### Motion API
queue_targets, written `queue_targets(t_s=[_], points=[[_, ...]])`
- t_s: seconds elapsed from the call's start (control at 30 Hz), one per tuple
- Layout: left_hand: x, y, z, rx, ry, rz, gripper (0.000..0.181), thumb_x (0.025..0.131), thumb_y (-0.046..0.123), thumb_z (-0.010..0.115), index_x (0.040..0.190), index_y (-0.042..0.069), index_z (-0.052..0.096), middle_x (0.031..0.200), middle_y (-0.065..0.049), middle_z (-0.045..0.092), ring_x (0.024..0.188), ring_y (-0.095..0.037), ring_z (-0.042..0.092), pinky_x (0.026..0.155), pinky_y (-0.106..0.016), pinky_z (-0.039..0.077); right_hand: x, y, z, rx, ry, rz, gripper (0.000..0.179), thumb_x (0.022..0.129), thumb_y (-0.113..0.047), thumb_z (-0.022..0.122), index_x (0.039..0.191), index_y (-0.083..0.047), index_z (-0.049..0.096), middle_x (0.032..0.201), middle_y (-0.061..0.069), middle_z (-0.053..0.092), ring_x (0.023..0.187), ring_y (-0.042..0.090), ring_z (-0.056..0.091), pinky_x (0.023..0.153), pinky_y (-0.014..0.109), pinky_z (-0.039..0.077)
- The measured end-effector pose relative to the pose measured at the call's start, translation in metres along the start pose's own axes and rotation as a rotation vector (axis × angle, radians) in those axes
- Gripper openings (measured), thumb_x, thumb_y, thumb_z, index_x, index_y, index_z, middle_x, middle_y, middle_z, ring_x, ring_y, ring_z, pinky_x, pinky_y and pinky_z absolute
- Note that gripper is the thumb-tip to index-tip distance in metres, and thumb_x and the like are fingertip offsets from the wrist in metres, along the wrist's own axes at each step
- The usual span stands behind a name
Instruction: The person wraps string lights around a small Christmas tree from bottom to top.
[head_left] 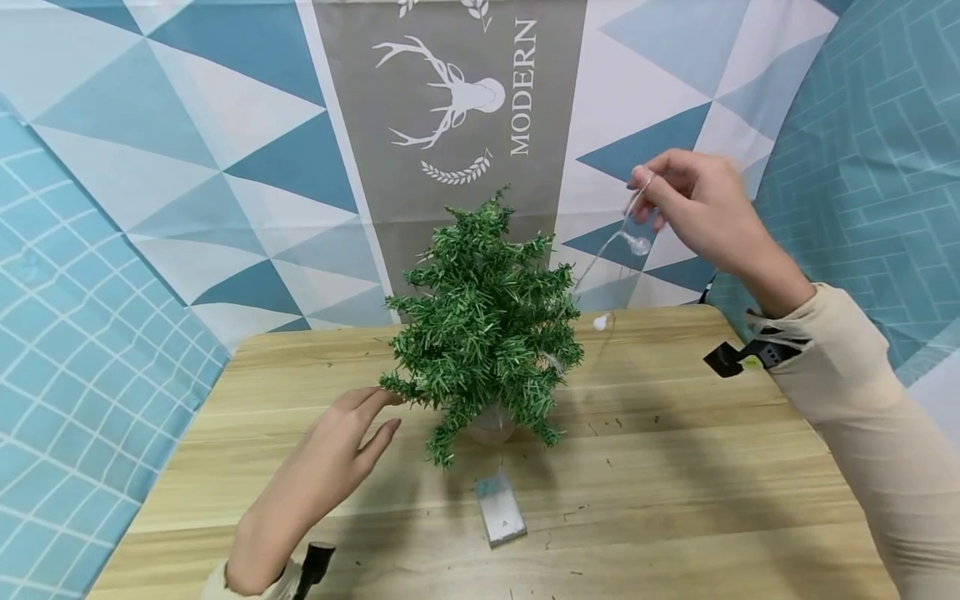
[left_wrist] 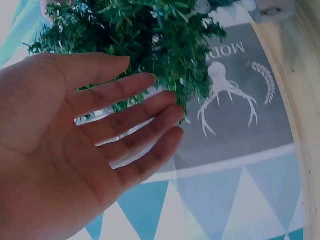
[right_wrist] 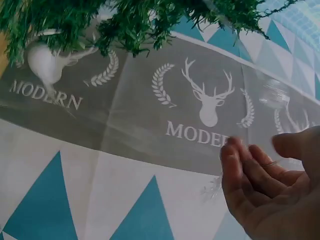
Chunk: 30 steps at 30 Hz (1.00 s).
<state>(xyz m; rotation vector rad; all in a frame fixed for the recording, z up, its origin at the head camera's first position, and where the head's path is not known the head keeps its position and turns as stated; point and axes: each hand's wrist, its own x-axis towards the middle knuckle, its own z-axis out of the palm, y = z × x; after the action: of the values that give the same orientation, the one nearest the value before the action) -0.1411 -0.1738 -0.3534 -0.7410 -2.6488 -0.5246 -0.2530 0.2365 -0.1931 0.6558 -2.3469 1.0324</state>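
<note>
A small artificial Christmas tree (head_left: 483, 317) stands upright in a pale base (head_left: 491, 427), green branches spread wide. Up at the right, my right hand (head_left: 701, 204) pinches the thin wire of a string light (head_left: 600, 250) between thumb and fingers. A clear bulb (head_left: 639, 245) dangles under it, and the wire runs down to the tree's right side, where a second bulb (head_left: 601, 322) hangs. My left hand (head_left: 330, 458) is at the lower left branches, fingers extended. In the left wrist view its palm (left_wrist: 55, 150) holds nothing, fingertips overlapping the branches.
In front of the tree, a flat white box (head_left: 501, 510) lies on the wooden table (head_left: 675, 500). Small green bits are scattered around. Behind hangs a patterned cloth (head_left: 247, 150) with a deer print; blue tiled-pattern cloths (head_left: 67, 358) flank the table.
</note>
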Motion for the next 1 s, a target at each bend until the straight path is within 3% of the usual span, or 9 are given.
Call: queue_targets(t_s=[0.13,0.23,0.4,0.53,0.8,1.0], points=[[0.000,-0.009,-0.015,-0.002,0.036,0.009,0.017,0.092,0.007,0.069,0.109,0.003,0.069,0.108,-0.013,0.069,0.103,-0.031,0.066,0.087,-0.047,0.056,0.009,0.003,0.003,0.094,-0.039,0.071,0.028,0.104,-0.016,0.047,0.123,-0.003,0.062,0.116,0.007,0.067,0.101,0.016,0.063,0.083,0.021,0.053],[0.003,-0.016,-0.029,-0.001,0.064,0.029,0.015,0.092,0.004,0.068,0.107,0.003,0.069,0.106,-0.012,0.071,0.099,-0.031,0.068,0.083,-0.047,0.057,0.017,0.006,0.005,0.105,-0.009,0.087,0.032,0.104,-0.018,0.044,0.124,-0.003,0.063,0.119,0.007,0.066,0.105,0.015,0.061,0.090,0.023,0.052],[0.006,-0.021,-0.048,0.021,0.095,0.050,0.013,0.092,0.001,0.067,0.104,0.005,0.070,0.103,-0.011,0.072,0.096,-0.030,0.069,0.077,-0.047,0.058,0.025,0.012,0.010,0.051,0.052,0.097,0.031,0.102,-0.028,0.054,0.118,-0.005,0.068,0.105,-0.004,0.071,0.093,0.011,0.065,0.083,0.021,0.051],[0.008,-0.023,-0.055,0.029,0.102,0.052,0.013,0.092,0.002,0.067,0.104,0.006,0.070,0.103,-0.011,0.071,0.096,-0.030,0.069,0.075,-0.047,0.058,0.029,0.019,0.012,-0.011,0.075,0.108,0.025,0.099,-0.025,0.058,0.112,-0.008,0.071,0.096,-0.008,0.072,0.085,0.012,0.064,0.072,0.023,0.046],[0.021,-0.031,-0.064,0.006,0.137,0.076,0.016,0.094,0.000,0.064,0.108,0.005,0.068,0.104,-0.011,0.071,0.090,-0.027,0.070,0.067,-0.042,0.057,0.034,0.033,0.015,-0.052,0.005,0.121,0.029,0.098,-0.012,0.056,0.125,-0.013,0.066,0.117,0.013,0.069,0.095,0.013,0.062,0.072,0.023,0.048],[0.052,-0.041,-0.059,-0.055,0.144,0.129,0.016,0.096,0.000,0.059,0.110,0.001,0.066,0.104,-0.013,0.070,0.091,-0.025,0.067,0.071,-0.043,0.059,0.037,0.038,0.020,0.029,-0.036,0.148,0.041,0.096,0.001,0.050,0.133,-0.010,0.062,0.120,0.019,0.067,0.085,0.014,0.064,0.070,0.021,0.052]])
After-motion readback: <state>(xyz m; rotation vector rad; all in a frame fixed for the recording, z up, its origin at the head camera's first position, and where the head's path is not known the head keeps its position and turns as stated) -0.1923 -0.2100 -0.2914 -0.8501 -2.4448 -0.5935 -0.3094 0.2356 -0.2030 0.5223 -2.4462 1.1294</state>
